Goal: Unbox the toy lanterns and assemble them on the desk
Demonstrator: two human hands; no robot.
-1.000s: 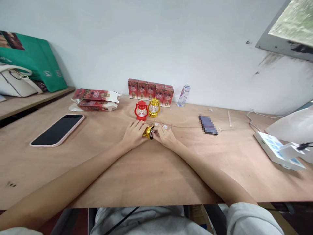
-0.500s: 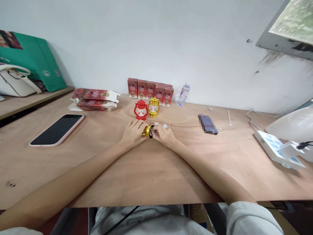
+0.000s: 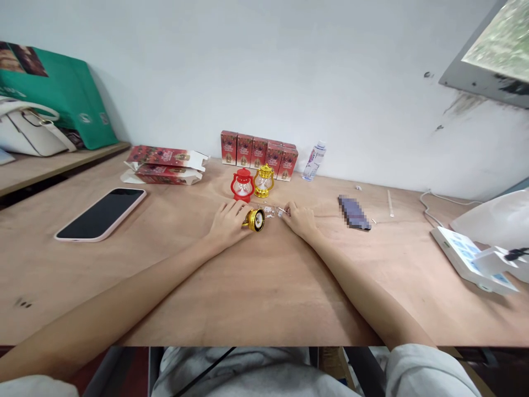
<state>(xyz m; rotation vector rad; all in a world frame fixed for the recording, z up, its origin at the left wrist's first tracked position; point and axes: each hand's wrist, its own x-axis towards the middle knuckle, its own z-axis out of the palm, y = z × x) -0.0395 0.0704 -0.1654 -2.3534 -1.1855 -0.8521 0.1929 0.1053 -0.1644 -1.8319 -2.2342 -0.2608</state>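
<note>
My left hand (image 3: 228, 225) is wrapped round a small gold lantern (image 3: 257, 220) lying on its side, its round base turned to the right with pale insides showing. To the right, my right hand (image 3: 301, 219) is closed at the fingertips, by some small white and metal parts (image 3: 269, 212) on the table. Whatever its fingers pinch is too small to make out. Just beyond my hands stand a red lantern (image 3: 242, 186) and a second gold lantern (image 3: 263, 181), both upright with clear middles.
Against the wall stand several red printed boxes (image 3: 243, 150) and a tilted clear bottle (image 3: 314, 161). Opened red cartons (image 3: 165, 165) and a phone (image 3: 101, 215) lie left. A pixelated dark object (image 3: 354, 212) and a white power strip (image 3: 471, 259) are right.
My right hand has moved away from the lantern's base, rightward to the small parts. The base now faces more toward me, in my left hand's hold. The view has shifted slightly.
</note>
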